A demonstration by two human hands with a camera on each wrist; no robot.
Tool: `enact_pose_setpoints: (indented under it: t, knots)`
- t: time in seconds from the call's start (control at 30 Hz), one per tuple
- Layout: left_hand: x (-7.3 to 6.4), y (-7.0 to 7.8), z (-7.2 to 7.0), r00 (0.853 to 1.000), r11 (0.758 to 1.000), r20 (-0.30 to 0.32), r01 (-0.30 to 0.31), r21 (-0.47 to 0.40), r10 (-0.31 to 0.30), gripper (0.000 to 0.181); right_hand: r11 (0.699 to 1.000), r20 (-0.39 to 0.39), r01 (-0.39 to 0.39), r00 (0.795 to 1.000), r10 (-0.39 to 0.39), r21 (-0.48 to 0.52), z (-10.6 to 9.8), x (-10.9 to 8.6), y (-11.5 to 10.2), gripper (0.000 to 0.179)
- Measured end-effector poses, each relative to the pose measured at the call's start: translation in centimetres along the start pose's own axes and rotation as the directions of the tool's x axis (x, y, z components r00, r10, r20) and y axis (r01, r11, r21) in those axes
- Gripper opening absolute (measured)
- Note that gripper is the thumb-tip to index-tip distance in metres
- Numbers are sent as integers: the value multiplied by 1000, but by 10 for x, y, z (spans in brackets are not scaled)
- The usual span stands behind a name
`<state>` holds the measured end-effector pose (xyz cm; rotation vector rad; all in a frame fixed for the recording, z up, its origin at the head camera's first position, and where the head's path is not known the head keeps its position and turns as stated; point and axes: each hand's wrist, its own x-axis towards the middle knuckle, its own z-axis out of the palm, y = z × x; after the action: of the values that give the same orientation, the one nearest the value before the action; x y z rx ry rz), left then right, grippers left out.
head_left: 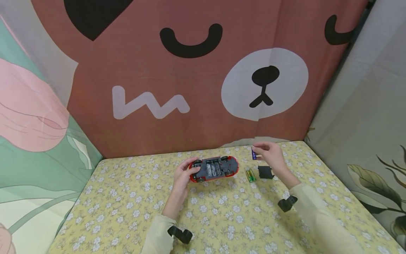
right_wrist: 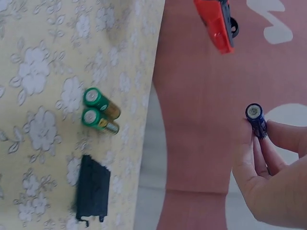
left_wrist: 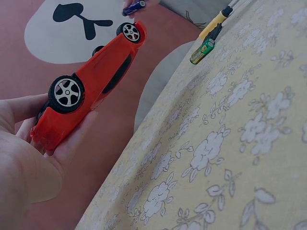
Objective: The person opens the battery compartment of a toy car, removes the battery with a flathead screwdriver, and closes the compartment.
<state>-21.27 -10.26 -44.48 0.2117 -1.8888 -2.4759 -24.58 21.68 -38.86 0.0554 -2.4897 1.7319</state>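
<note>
My left hand (head_left: 182,176) grips a red toy car (head_left: 229,166) by one end, holding it above the table with its dark underside turned up. A battery compartment (head_left: 214,168) lies uncovered in the middle of that underside. Over to the right, my right hand (head_left: 270,153) pinches a blue battery (right_wrist: 256,120) between thumb and fingers, its flat end facing the right wrist camera. Below that hand, two green batteries (right_wrist: 98,110) lie side by side on the cloth. Close by them rests a black battery cover (right_wrist: 93,188) with small tabs along its edge.
A yellow tablecloth (head_left: 127,208) with white flowers covers the table. Behind its back edge hangs a reddish-brown curtain (head_left: 152,137) with a bear face. A yellow item with a black end (left_wrist: 215,24) lies beyond the green batteries in the left wrist view.
</note>
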Motion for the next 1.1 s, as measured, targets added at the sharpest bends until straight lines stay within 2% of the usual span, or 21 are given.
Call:
enact_pose_setpoints:
  t: [0.27,0.5,0.67,0.8,1.1]
  knots:
    - [0,0,1,1000,1000,-7,2,6,-2,41,1000,8,-24,1000,24,-7,-4,-2,9,36]
    - [0,0,2,1000,1000,-8,-1,10,1,41,997,1,-80,997,80,-20,-4,-1,25,36]
    - [-1,1,2,1000,1000,-14,1,16,-1,37,993,27,-115,993,115,-20,0,0,39,37]
    - [-1,1,2,1000,1000,-10,2,17,-2,41,990,46,-135,990,137,-40,5,-1,50,35]
    - [1,-1,2,1000,1000,11,-5,4,5,41,980,46,-185,981,189,-79,9,-2,68,31]
